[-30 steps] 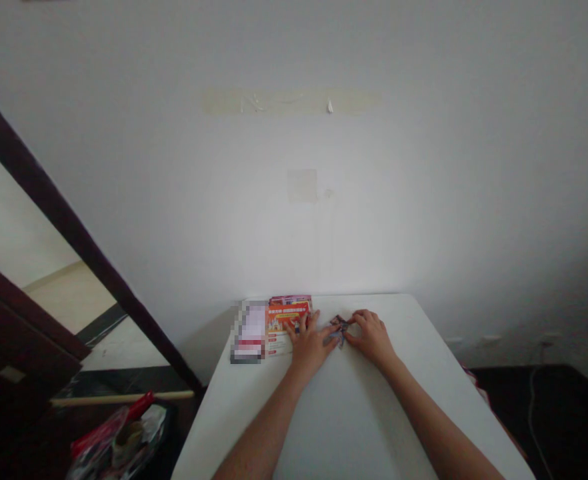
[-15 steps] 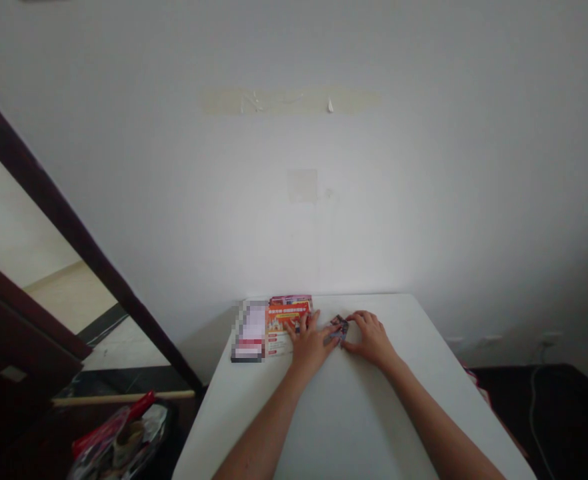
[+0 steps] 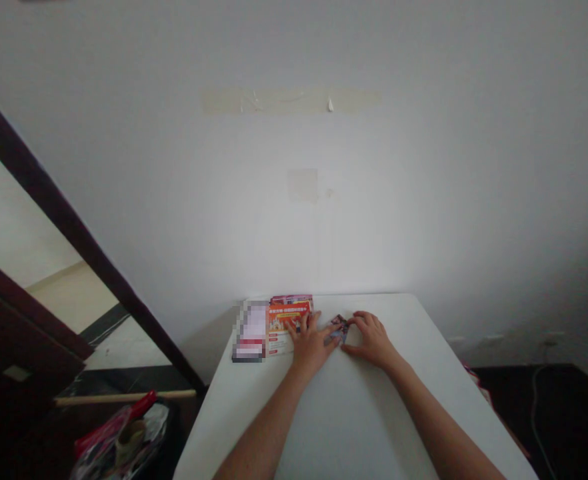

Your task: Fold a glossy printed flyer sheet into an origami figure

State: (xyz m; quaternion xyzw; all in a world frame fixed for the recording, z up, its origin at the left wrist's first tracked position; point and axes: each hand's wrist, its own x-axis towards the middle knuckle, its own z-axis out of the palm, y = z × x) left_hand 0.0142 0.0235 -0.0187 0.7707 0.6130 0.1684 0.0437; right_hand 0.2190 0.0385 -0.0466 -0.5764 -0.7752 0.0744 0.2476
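A small, dark, colourful picture card [image 3: 337, 329] lies tilted on the white table [image 3: 344, 413] between my hands. My left hand [image 3: 311, 343] rests with its fingers spread. Its middle fingers lie on the lower right of an orange and white printed leaflet [image 3: 280, 333], while its thumb and forefinger touch the card's left side. From the other side, my right hand [image 3: 371, 339] curves its thumb and fingertips round the card's right edge. Part of the card is hidden under fingers.
Left of the leaflet lies a pixelated flat item [image 3: 251, 330]. More pink and red printed sheets [image 3: 291, 298] show behind the leaflet. The table's far edge meets a white wall [image 3: 299, 233]. On the floor at lower left stands a bag-lined bin [image 3: 124, 440] beneath a wooden stick [image 3: 174, 395].
Almost nothing differs. My right fingertips have shifted very slightly at the card's edge, and the whole view has moved a few pixels.
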